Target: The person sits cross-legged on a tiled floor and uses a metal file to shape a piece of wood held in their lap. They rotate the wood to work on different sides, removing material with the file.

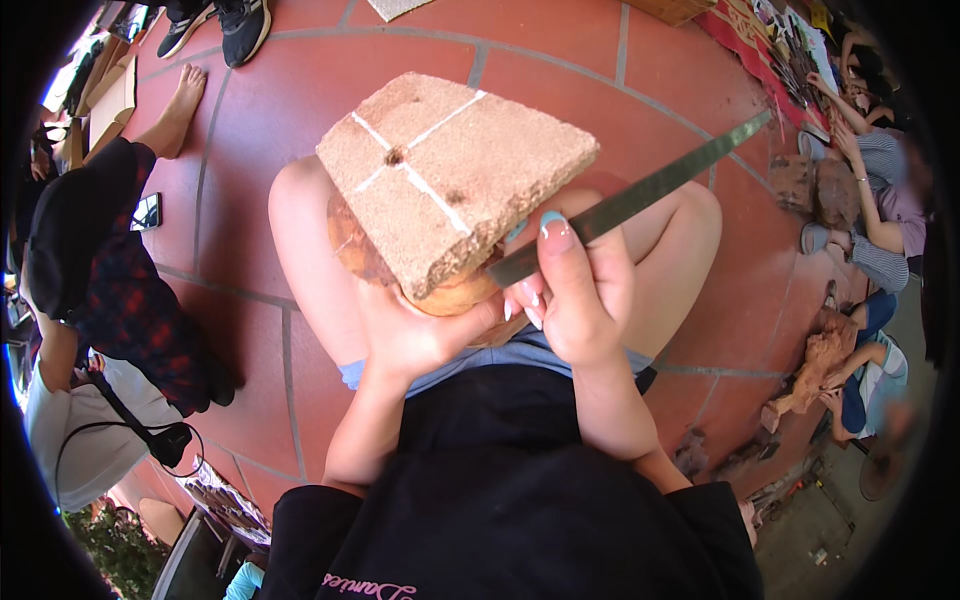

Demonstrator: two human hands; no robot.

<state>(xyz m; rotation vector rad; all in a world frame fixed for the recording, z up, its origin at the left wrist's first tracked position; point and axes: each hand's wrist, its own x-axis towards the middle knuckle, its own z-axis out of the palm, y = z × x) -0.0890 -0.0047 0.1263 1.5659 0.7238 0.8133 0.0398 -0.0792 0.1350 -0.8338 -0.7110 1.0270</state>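
A rough tan slab (480,150) with white crossing lines and small dark holes sits tilted above my lap. Beneath it shows a rounded orange-brown wooden piece (352,243), mostly covered by the slab. My left hand (415,328) is closed around the wooden piece's near side, below the slab's lower edge. In my right hand (583,290) is a flat dark metal strip (675,172), gripped near its lower end with the thumb on top. The strip slants up to the right, close beside the slab's right edge. Some of my fingers are hidden behind the strip and slab.
Red floor tiles (250,200) surround my bent legs. At left, a person in a plaid garment (130,300) sits near a phone (147,212). Several people sit along the right, one by a carved wooden piece (815,370). Black shoes (243,30) stand at the top left.
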